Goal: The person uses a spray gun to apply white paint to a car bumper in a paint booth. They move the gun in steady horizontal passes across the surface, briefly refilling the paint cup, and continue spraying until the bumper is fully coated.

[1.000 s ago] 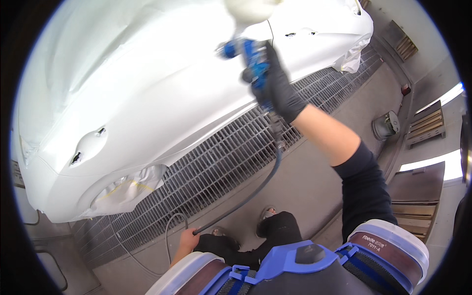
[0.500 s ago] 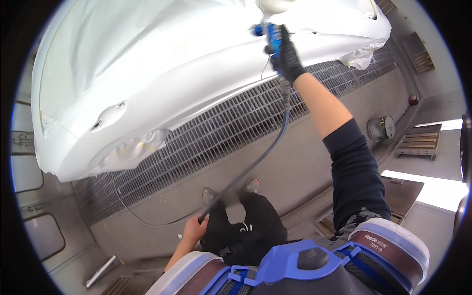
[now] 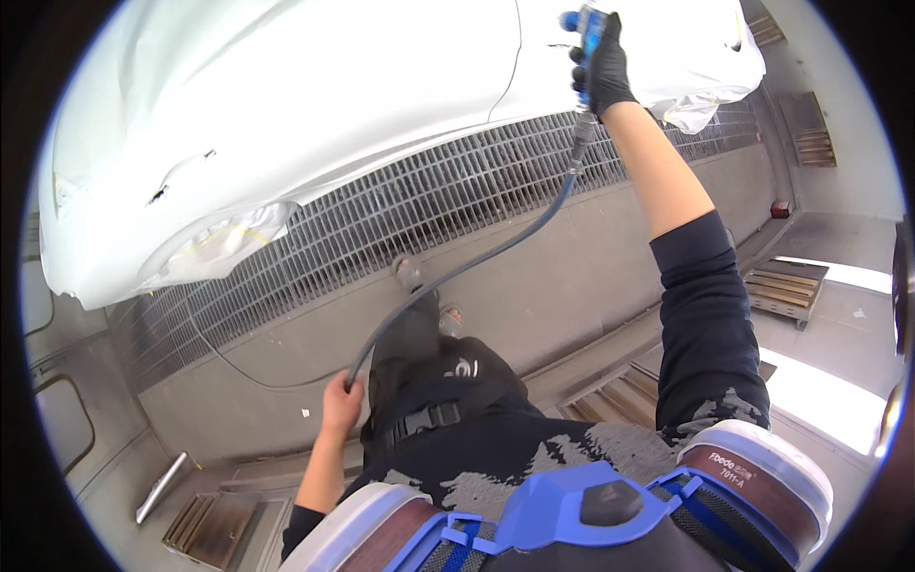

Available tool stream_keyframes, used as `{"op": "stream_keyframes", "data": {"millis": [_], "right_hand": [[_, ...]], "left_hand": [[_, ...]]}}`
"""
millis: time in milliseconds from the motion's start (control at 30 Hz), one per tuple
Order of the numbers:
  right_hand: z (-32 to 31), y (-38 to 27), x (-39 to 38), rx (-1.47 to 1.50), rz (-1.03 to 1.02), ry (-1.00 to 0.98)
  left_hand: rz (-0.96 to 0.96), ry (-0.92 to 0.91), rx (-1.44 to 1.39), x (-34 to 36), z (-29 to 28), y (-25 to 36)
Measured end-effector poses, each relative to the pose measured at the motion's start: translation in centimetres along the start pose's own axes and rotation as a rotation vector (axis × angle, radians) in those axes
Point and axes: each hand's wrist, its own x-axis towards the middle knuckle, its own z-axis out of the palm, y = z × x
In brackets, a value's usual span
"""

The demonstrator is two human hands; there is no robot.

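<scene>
My right hand [image 3: 610,74], in a black glove, is wrapped round a blue spray gun [image 3: 589,36] near the top of the view, over the side of a white car body [image 3: 381,86]. A dark air hose [image 3: 477,255] drops from the gun's handle and curves down to the left. My bare left hand [image 3: 340,408] is closed round that hose, low and left beside my leg. White sheeting covers the wheel openings, the left one [image 3: 214,248] edged with some yellow tape. Whether spray leaves the gun does not show.
A long metal floor grate [image 3: 381,214] runs along under the car. The rest of the hose [image 3: 238,375] trails on the floor at left. Slatted vents [image 3: 786,288] line the wall at right. A respirator [image 3: 581,505] with two filters fills the lower edge.
My right hand and the spray gun have moved up and to the right along the car. My feet and left hand have shifted left in the view, and the round can has gone from sight.
</scene>
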Motion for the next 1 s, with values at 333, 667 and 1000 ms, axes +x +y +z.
{"op": "stream_keyframes", "data": {"millis": [333,667,1000], "right_hand": [[19.5,-10.2,-10.2,0.108,0.225,-0.837],[11.5,-8.4,-0.6,-0.132,0.009,-0.591],[-4.9,-7.2,5.3,0.051,0.134,-0.274]], "left_hand": [[-0.089,-0.024,0.032,6.5,1.3,-8.0],[-0.100,-0.084,0.002,8.2,3.8,-7.1],[-0.383,0.040,0.357,6.9,3.9,-6.0]]}}
